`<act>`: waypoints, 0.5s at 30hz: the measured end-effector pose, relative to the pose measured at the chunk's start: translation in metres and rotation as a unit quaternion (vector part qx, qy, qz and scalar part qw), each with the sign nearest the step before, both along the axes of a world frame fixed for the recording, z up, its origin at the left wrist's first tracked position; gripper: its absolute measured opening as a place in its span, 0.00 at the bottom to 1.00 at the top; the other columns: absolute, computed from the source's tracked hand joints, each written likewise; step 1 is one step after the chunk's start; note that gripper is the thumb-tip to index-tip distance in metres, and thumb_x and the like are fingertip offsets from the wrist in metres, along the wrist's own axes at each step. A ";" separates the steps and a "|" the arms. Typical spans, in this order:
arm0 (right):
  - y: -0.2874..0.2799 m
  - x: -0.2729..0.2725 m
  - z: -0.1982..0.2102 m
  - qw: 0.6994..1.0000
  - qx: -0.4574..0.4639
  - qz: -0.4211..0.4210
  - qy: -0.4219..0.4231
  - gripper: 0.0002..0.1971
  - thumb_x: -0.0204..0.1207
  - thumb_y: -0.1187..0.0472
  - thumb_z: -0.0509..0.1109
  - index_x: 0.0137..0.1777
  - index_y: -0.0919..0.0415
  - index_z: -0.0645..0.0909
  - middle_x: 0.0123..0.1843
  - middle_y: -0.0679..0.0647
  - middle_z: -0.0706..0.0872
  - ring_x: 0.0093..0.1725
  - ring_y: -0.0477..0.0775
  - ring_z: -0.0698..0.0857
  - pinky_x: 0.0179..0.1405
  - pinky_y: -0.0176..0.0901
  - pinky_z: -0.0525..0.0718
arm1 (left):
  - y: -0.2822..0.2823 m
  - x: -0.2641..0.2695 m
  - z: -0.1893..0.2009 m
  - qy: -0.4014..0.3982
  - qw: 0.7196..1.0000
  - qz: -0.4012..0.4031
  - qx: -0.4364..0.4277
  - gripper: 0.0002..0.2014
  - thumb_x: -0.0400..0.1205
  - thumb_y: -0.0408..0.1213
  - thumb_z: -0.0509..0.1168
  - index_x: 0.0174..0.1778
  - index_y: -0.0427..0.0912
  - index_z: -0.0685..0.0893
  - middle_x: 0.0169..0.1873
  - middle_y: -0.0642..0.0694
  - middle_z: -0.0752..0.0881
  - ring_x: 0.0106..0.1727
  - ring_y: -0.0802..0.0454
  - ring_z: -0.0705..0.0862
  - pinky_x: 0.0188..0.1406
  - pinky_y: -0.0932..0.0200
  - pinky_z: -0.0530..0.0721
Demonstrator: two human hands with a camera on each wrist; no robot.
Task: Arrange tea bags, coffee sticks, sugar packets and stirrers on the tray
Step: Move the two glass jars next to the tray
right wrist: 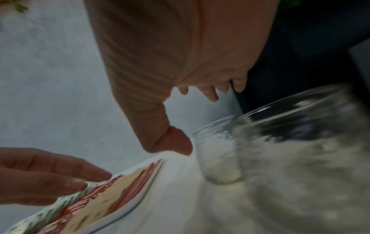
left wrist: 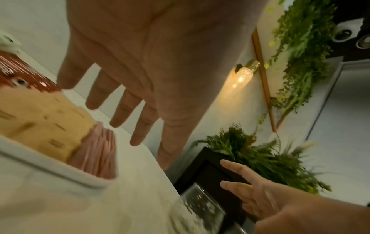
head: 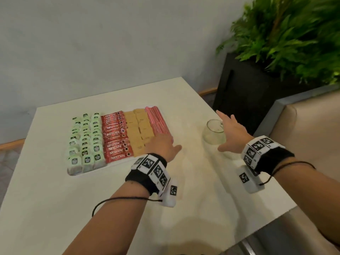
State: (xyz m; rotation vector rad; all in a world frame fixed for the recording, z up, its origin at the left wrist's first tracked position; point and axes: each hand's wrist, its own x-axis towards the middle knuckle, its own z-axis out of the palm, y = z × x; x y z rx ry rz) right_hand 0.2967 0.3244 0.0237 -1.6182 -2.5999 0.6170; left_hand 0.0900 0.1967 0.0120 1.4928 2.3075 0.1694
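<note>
A white tray on the table holds rows of green tea bags, red coffee sticks, tan sugar packets and pink stirrers. My left hand hovers over the tray's near right corner. In the left wrist view its fingers are straight, spread and hold nothing. My right hand is spread open beside an empty clear glass to the right of the tray. Its thumb sits close to the glass rim; I cannot tell whether it touches.
The pale table ends close behind the glass on the right. Beyond that edge stand a black planter with green ferns and a beige seat. A grey wall runs behind the table.
</note>
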 end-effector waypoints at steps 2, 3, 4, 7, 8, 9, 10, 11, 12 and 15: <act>0.005 0.024 0.003 0.998 -0.046 -0.020 -0.039 0.61 0.64 0.60 0.83 0.85 0.46 0.40 0.83 0.60 0.63 0.80 0.66 0.65 0.78 0.62 0.67 | 0.009 0.027 -0.003 -0.028 0.999 -0.028 0.018 0.25 0.85 0.57 0.58 0.76 0.50 0.75 0.74 0.47 0.77 0.73 0.45 0.77 0.69 0.49 0.77; 0.006 0.033 0.003 0.996 -0.071 -0.024 -0.052 0.59 0.64 0.59 0.82 0.85 0.45 0.40 0.79 0.60 0.70 0.74 0.65 0.75 0.73 0.61 0.73 | 0.013 0.040 -0.006 -0.047 0.998 -0.038 0.017 0.24 0.86 0.55 0.58 0.76 0.51 0.76 0.73 0.49 0.78 0.73 0.47 0.77 0.68 0.51 0.77; 0.006 0.040 0.002 0.994 -0.088 -0.021 -0.054 0.58 0.64 0.58 0.82 0.84 0.46 0.43 0.76 0.59 0.75 0.68 0.62 0.79 0.69 0.59 0.78 | 0.017 0.052 -0.010 -0.071 0.996 -0.045 0.011 0.23 0.85 0.55 0.59 0.75 0.52 0.76 0.73 0.50 0.79 0.72 0.48 0.77 0.68 0.52 0.77; 0.006 0.051 0.001 0.995 -0.090 -0.015 -0.051 0.54 0.64 0.51 0.82 0.84 0.52 0.51 0.70 0.55 0.80 0.64 0.59 0.82 0.62 0.52 0.82 | 0.022 0.087 -0.016 -0.122 0.990 -0.073 0.000 0.28 0.84 0.55 0.62 0.79 0.51 0.71 0.74 0.50 0.78 0.73 0.48 0.76 0.70 0.51 0.75; 0.005 0.052 0.001 0.995 -0.092 -0.024 -0.043 0.55 0.65 0.49 0.82 0.84 0.53 0.49 0.68 0.55 0.81 0.62 0.59 0.83 0.59 0.51 0.82 | 0.023 0.097 -0.016 -0.145 0.987 -0.075 0.003 0.30 0.83 0.55 0.64 0.80 0.49 0.69 0.75 0.49 0.77 0.74 0.48 0.76 0.71 0.53 0.74; 0.003 0.053 0.001 0.994 -0.104 -0.035 -0.024 0.57 0.67 0.46 0.80 0.85 0.51 0.43 0.65 0.56 0.82 0.57 0.58 0.85 0.55 0.49 0.84 | 0.023 0.106 -0.017 -0.173 0.982 -0.072 0.009 0.32 0.82 0.55 0.66 0.81 0.47 0.68 0.75 0.48 0.76 0.74 0.47 0.76 0.69 0.55 0.73; 0.000 0.053 0.002 0.992 -0.121 -0.043 0.007 0.57 0.69 0.45 0.79 0.85 0.49 0.38 0.62 0.56 0.82 0.51 0.57 0.88 0.49 0.48 0.87 | 0.025 0.113 -0.022 -0.204 0.976 -0.067 0.016 0.32 0.81 0.54 0.68 0.79 0.47 0.70 0.73 0.48 0.78 0.72 0.47 0.77 0.66 0.56 0.73; -0.003 0.052 0.004 0.988 -0.142 -0.049 0.041 0.56 0.72 0.45 0.76 0.85 0.45 0.35 0.60 0.57 0.82 0.46 0.57 0.89 0.43 0.49 0.90 | 0.026 0.120 -0.023 -0.235 0.970 -0.064 0.023 0.32 0.78 0.56 0.71 0.76 0.49 0.73 0.69 0.50 0.80 0.68 0.49 0.80 0.64 0.58 0.75; -0.006 0.051 0.006 0.981 -0.166 -0.057 0.079 0.53 0.74 0.45 0.74 0.84 0.43 0.35 0.60 0.58 0.81 0.42 0.58 0.91 0.40 0.51 0.91 | 0.025 0.125 -0.024 -0.252 0.965 -0.053 0.038 0.34 0.73 0.62 0.74 0.72 0.53 0.75 0.66 0.51 0.83 0.64 0.51 0.82 0.65 0.54 0.79; -0.004 0.048 0.007 0.970 -0.185 -0.064 0.147 0.39 0.80 0.48 0.69 0.84 0.43 0.48 0.60 0.57 0.82 0.41 0.57 0.92 0.42 0.53 0.92 | 0.033 0.123 -0.055 -0.260 0.963 -0.013 0.072 0.54 0.57 0.76 0.74 0.77 0.55 0.67 0.69 0.53 0.80 0.67 0.52 0.81 0.65 0.44 0.82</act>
